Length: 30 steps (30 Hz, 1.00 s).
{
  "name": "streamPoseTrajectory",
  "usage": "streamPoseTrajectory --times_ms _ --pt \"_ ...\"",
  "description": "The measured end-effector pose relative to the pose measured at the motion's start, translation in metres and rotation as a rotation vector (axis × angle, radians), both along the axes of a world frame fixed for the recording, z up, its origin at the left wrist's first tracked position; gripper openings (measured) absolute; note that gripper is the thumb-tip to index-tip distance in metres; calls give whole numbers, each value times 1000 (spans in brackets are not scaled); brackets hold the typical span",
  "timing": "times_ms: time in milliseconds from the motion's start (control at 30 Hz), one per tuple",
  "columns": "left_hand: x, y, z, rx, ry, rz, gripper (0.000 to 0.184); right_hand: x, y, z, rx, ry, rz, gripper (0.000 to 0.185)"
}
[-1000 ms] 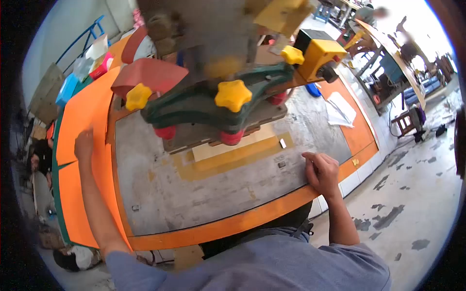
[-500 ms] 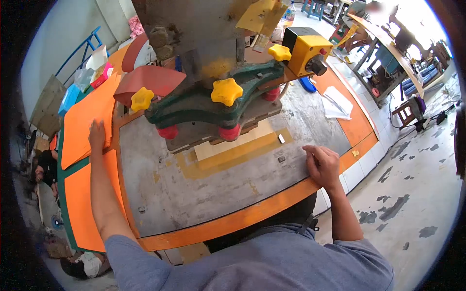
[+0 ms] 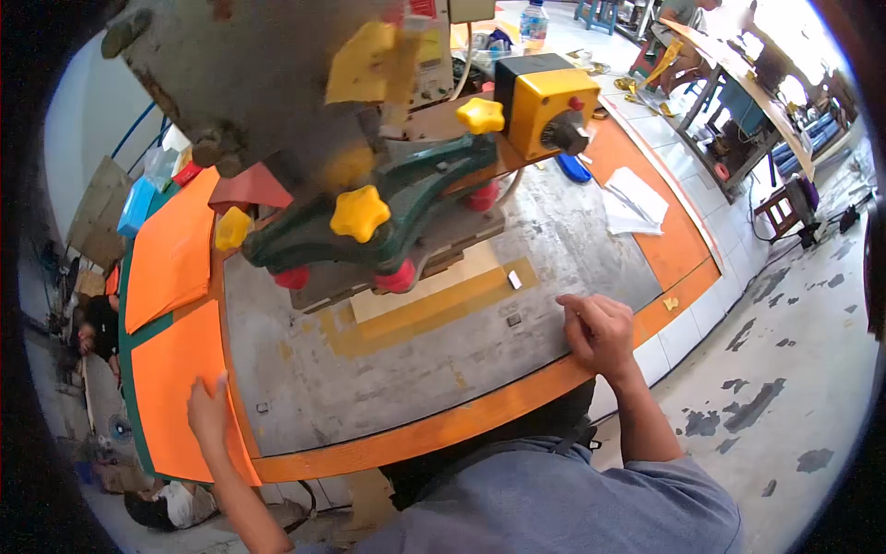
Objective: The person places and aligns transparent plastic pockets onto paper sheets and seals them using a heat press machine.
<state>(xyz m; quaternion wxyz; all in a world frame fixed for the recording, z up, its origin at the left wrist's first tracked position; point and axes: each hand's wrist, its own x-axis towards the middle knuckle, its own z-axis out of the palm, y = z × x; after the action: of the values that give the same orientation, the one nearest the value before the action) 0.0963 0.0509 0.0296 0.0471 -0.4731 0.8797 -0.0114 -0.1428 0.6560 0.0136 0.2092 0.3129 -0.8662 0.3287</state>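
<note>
My left hand (image 3: 209, 414) is over the near orange sheet (image 3: 180, 369) on the left, its thumb and fingers apart and nothing visible in it. Beyond lies a stack of orange sheets (image 3: 173, 258). My right hand (image 3: 602, 334) rests by the table's orange front edge (image 3: 443, 423), fingers curled in, with no object showing. Between my hands is a grey metal plate (image 3: 388, 388). On it a pale board (image 3: 429, 286) framed by brown tape lies partly under the press head (image 3: 369, 203), which has a dark green bracket with yellow star knobs.
A yellow control box (image 3: 549, 106) with a dial and red button is fixed beside the press. Farther right are a blue object (image 3: 573, 168) and a white cloth (image 3: 635, 203) with a thin tool on it. Other people are near a workbench (image 3: 738, 83) and at far left.
My left hand has come back from the far stack to the near orange sheet. The press appears lower and further left as the view shifts. My right hand stays by the edge.
</note>
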Motion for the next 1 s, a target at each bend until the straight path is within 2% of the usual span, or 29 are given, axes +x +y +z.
streamPoseTrajectory --times_ms 33,133,167,200,233,267,367,467,533,667,733,800,1000 --pt "3 13 1 33 4 27 89 0 1 -1 -3 3 -4 22" --pt "31 -2 -44 -90 107 -36 86 0 3 -6 -23 32 8 23" --pt "42 -18 -64 -212 183 -119 78 0 3 -6 -26 40 11 23" --pt "38 -16 -64 -333 263 -203 72 0 4 -6 -29 51 13 23" --pt "36 -17 -58 -337 266 -212 72 0 4 -6 -34 53 4 23" --pt "36 -21 -48 -261 154 -224 66 1 3 -6 -52 67 3 23" --pt "37 -34 -51 -337 139 -372 59 2 8 -10 -74 80 -3 23" --pt "32 -22 -30 -234 21 -273 59 4 11 -9 -79 78 -3 23" --pt "33 -13 -14 -101 130 -269 49 4 11 -5 -75 80 -9 23" --pt "45 -36 -2 101 273 -311 45 4 16 -7 -118 93 5 21" --pt "32 -5 14 103 215 -210 40 5 19 -10 -90 80 -8 22" --pt "28 0 8 28 224 -173 37 3 20 -11 -91 71 3 22" --pt "29 -14 6 -191 302 -276 33 3 24 -18 -120 10 23 22"
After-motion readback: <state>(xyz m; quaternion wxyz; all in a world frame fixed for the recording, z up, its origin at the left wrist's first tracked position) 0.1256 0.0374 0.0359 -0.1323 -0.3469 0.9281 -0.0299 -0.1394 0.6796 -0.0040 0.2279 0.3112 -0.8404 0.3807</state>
